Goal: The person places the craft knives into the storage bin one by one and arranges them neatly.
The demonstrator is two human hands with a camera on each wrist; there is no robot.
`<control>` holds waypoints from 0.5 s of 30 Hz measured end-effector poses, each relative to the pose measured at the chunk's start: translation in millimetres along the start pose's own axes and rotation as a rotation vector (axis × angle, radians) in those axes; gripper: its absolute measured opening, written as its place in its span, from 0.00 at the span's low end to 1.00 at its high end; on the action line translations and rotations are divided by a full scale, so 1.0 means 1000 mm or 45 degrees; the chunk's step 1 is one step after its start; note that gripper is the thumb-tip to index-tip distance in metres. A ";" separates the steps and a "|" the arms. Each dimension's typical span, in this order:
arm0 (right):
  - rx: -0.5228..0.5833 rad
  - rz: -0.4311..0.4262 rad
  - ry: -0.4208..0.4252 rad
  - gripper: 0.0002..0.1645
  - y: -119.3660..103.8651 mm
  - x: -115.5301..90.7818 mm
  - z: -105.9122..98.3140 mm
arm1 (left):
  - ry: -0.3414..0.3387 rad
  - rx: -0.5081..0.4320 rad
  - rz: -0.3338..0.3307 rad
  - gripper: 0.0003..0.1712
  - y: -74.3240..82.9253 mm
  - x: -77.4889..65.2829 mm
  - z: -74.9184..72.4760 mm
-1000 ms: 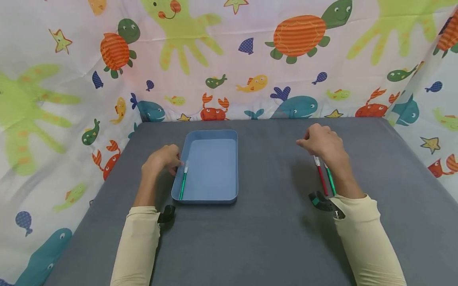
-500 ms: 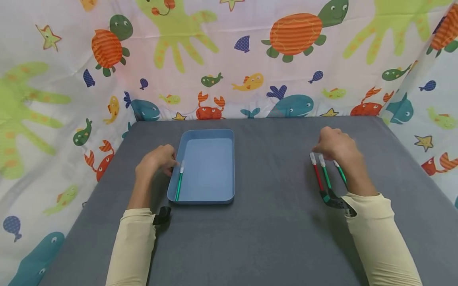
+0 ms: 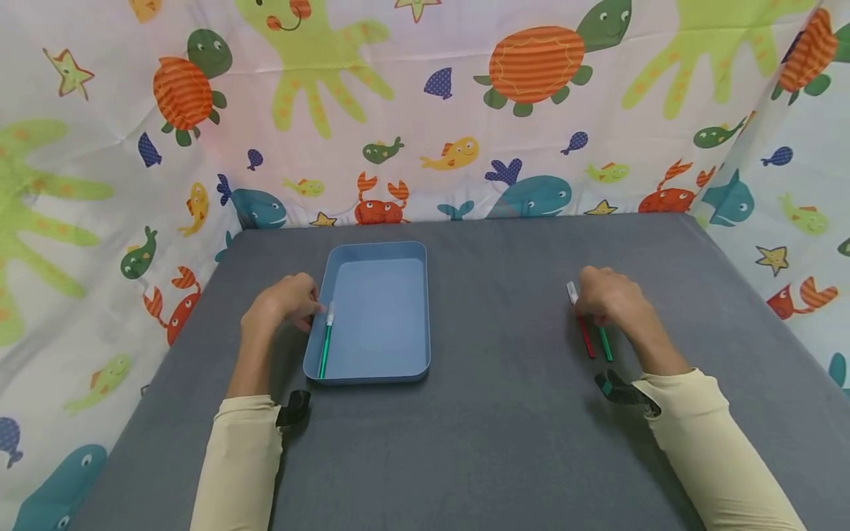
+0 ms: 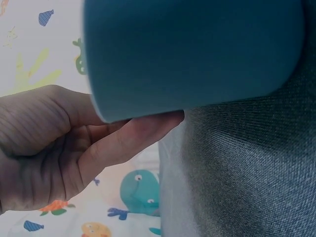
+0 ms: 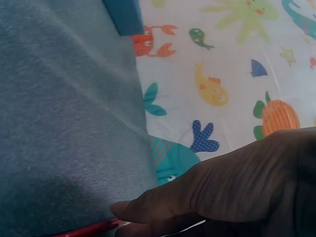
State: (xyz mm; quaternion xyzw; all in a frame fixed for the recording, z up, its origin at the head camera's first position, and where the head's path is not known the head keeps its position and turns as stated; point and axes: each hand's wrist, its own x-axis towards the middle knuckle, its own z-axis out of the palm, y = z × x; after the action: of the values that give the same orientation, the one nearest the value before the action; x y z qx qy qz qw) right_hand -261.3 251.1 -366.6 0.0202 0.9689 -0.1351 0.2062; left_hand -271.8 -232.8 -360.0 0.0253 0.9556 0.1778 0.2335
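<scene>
Grey cloth table (image 3: 505,413): left hand (image 3: 279,306), fingers straight, steadies the blue tray (image 3: 378,372) holding a green marker (image 3: 325,344); right hand (image 3: 607,299) curls onto the red marker (image 3: 586,339) beside another green one (image 3: 605,344), gathering them

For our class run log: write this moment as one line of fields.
left hand: touching blue tray wall | tray: one green pen | right hand: on red pen and green pen, table
</scene>
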 end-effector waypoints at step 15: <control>0.011 -0.031 -0.066 0.10 0.000 0.008 0.000 | 0.015 -0.039 0.016 0.16 -0.002 -0.002 0.000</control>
State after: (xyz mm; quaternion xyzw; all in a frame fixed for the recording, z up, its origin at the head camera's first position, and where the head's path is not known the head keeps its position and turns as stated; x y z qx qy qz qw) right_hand -268.6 250.9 -369.6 0.0056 0.9628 -0.1424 0.2296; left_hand -269.4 -235.2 -360.1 0.0266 0.9540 0.1941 0.2271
